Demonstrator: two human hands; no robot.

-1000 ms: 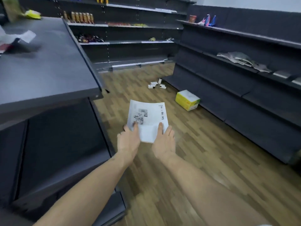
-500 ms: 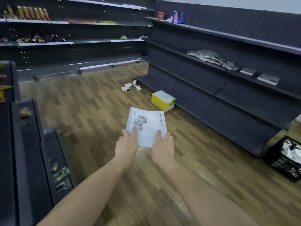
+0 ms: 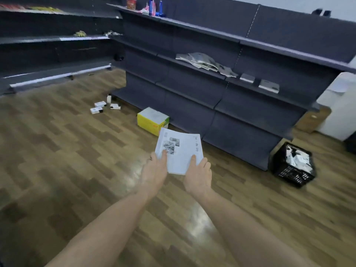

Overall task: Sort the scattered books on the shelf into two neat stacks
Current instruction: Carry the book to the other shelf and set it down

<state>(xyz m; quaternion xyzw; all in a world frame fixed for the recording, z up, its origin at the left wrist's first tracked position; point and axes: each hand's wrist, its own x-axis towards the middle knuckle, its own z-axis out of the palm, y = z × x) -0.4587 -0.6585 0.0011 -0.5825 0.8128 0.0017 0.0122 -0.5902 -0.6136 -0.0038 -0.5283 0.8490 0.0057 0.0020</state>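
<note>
Booklet: a thin white booklet [image 3: 180, 152], with grey photos and a line of dark print on its cover, is held out flat above the wood floor [image 3: 57, 151], in front of the person.
Left grip: the left hand [image 3: 154, 175] holds the booklet's near left corner, thumb pressed on the cover over the photos, the other fingers hidden beneath.
Right grip: the right hand [image 3: 199, 177] holds the near right edge, thumb on top of the cover and curled fingers at the side of the booklet.
Just beyond the grips: a yellow and white box [image 3: 153, 120] sits on the floor at the foot of the dark shelf unit [image 3: 240, 116].
Beyond and left of the grips: several small white boxes [image 3: 100, 106] lie scattered on the floor near the corner of the unit.
Far beyond, to the right: on a middle shelf lies a loose heap of crumpled papers or magazines [image 3: 204, 62], and just right of it two flat grey books [image 3: 259, 82] lie apart from each other.
Right of the grips: a black plastic crate [image 3: 293, 166] filled with white papers stands on the floor at the end of the unit.
Top shelf: a red cup and blue bottles [image 3: 152, 7] stand together, well away from the hands.
Far left: another run of dark shelving [image 3: 54, 45] holds small blurred goods, too unclear to name.
</note>
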